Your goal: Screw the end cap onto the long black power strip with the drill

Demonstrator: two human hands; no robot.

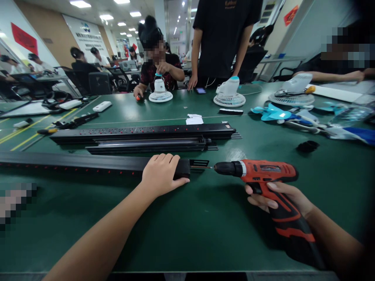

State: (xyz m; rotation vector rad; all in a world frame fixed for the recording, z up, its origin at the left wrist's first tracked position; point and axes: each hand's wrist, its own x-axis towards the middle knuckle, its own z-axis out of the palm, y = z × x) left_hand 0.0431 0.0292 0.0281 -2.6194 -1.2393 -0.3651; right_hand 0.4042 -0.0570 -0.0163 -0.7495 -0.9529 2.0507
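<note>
A long black power strip (pixel 88 162) with a row of small red dots lies across the green table. Over its right end my left hand (pixel 161 171) is closed, fingers on top and thumb along the near side. Metal prongs (pixel 200 163) stick out past that end. My right hand (pixel 281 199) grips the handle of a red and black cordless drill (pixel 268 170), its fingers near the trigger. The drill points left, and a thin bit reaches from its chuck (pixel 230 168) to the end of the strip; whether it touches a screw I cannot tell.
Behind lie another black strip (pixel 146 132) and a black rail (pixel 152 145). White fan parts (pixel 229 93) and blue fan blades (pixel 274 112) are farther back. A black ring-shaped piece (pixel 307 146) lies right. Across the table a seated person (pixel 159 66) handles a fan; another person (pixel 227 43) stands.
</note>
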